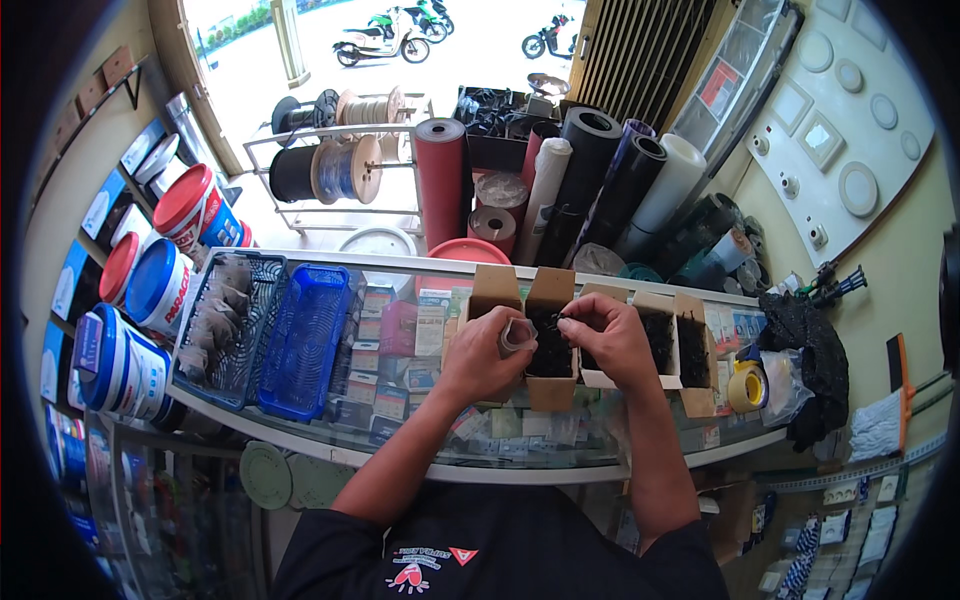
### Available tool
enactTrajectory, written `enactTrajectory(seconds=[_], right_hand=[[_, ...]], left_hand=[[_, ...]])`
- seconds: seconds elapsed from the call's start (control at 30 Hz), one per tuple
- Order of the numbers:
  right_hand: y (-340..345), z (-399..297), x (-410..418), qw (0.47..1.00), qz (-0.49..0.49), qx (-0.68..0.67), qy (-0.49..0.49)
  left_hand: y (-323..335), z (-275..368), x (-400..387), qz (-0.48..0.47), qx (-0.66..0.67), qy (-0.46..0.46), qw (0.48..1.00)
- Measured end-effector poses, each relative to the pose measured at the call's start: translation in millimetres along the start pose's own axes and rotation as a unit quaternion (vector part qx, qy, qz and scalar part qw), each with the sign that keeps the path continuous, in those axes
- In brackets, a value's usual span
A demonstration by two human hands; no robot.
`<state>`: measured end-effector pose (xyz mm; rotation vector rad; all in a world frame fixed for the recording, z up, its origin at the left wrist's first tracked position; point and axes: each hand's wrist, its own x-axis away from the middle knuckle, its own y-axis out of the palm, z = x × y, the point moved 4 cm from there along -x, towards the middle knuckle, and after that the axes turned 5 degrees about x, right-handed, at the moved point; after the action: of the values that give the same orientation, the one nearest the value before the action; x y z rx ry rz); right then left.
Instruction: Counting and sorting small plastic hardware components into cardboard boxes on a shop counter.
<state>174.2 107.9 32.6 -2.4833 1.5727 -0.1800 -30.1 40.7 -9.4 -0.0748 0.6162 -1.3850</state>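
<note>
My left hand (484, 356) is closed around a small clear plastic bag (517, 335), its mouth facing up. Just right of it, my right hand (609, 337) pinches a small dark piece (559, 318) between thumb and fingertips. Both hands are over a row of cardboard boxes with raised flaps. Black small parts, probably screws, fill the middle box (550, 358), and more lie in the boxes to the right (660, 341) (691, 349). At the counter's left, a dark blue plastic basket (244, 330) holds several filled clear bags (217, 319).
A blue plastic basket (304, 341) stands on the glass counter (465, 474), left of the boxes. Rolls of yellow tape (748, 386) and a black cloth (814, 360) lie at its right. Beyond the counter stand upright sheet rolls (442, 180) and a rack of cable spools (349, 169).
</note>
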Motion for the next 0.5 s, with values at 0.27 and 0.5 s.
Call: enactTrajectory(seconds=[0.27,0.5], right_hand=[[24,-24,2,0.998,-0.044,0.017,-0.046],[31,-22,1,0.994,-0.049,0.069,-0.067]], left_hand=[[0,-2,0,-0.006,-0.004,0.002,1.0],[-1,-1,0,0.014,-0.024,0.03,0.999]])
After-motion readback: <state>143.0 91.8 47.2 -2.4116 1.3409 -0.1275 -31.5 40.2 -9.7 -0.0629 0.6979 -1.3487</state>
